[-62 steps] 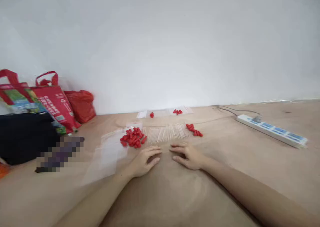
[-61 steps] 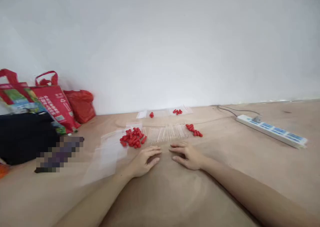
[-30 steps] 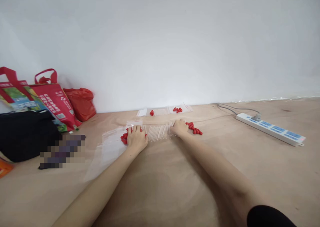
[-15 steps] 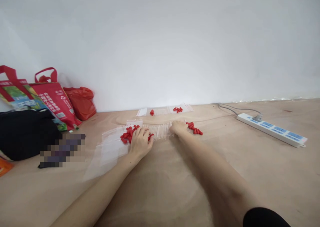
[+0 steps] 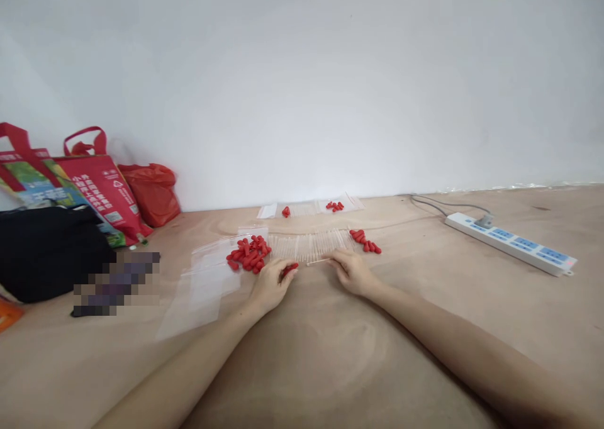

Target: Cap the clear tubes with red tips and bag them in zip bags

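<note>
My left hand [image 5: 272, 283] pinches a small red rubber-like piece [image 5: 290, 268], just below a pile of similar red pieces [image 5: 249, 253]. A thin pale stick [image 5: 318, 262] is held in the fingers of my right hand [image 5: 352, 272], its tip pointing left toward the red piece; the two do not touch. Behind both hands lies a row of thin pale sticks [image 5: 306, 245], side by side. At the row's right end is a smaller group of red pieces [image 5: 365, 241].
Clear plastic bags [image 5: 202, 284] lie left of the pile. More bags [image 5: 349, 202] with red pieces and sticks lie by the wall. Shopping bags [image 5: 101, 190] and a black cloth item [image 5: 51, 253] stand at left; a power strip [image 5: 509, 243] is at right.
My right hand has drawn back from the row toward me with a stick in its fingers. My left hand has moved slightly nearer, away from the pile, with the red piece.
</note>
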Tool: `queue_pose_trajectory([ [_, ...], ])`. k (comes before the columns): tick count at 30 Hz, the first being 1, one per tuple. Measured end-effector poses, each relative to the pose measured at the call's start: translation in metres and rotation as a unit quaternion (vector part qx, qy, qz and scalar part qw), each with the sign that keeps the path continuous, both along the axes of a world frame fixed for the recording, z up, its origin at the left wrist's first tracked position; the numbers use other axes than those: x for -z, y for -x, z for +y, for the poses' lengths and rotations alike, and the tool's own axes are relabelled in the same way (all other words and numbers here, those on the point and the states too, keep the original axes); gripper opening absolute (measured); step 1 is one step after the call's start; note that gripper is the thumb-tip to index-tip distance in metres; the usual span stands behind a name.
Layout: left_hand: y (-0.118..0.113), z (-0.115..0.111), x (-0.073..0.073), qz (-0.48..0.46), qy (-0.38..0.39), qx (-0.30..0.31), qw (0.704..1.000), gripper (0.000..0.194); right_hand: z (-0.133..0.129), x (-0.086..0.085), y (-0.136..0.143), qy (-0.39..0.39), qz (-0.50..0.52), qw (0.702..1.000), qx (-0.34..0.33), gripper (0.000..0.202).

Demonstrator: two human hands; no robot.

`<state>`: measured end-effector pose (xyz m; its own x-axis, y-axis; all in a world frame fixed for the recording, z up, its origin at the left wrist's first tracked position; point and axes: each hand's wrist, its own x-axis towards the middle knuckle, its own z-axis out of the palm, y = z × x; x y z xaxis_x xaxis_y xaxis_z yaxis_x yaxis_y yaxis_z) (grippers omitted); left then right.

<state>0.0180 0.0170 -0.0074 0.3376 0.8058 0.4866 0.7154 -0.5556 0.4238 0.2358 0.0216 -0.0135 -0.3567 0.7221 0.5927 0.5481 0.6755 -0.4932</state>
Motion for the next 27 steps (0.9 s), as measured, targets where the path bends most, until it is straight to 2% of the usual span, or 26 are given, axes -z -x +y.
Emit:
queue_pose_trajectory([
  [3,0.0001,-0.0003,0.0008,0.012,0.001,0.004,1.000,0.015,-0.0084,0.0062,0.0028,0.008,0.066,0.998,0.009,0.024],
  [7,-0.0002,-0.0029,-0.0004,0.015,-0.010,0.005,1.000,0.015,-0.0107,0.0051,0.0079,0.038,0.119,0.992,0.027,0.022],
  [15,0.0023,-0.0012,0.0013,0.009,-0.019,0.007,1.000,0.013,-0.0138,0.0007,0.0070,0.043,0.066,0.997,-0.006,0.021],
  [27,0.0017,-0.0025,-0.0008,-0.046,0.013,0.035,0.998,0.019,-0.0099,0.0045,0.0046,0.114,-0.008,0.992,-0.051,0.019],
])
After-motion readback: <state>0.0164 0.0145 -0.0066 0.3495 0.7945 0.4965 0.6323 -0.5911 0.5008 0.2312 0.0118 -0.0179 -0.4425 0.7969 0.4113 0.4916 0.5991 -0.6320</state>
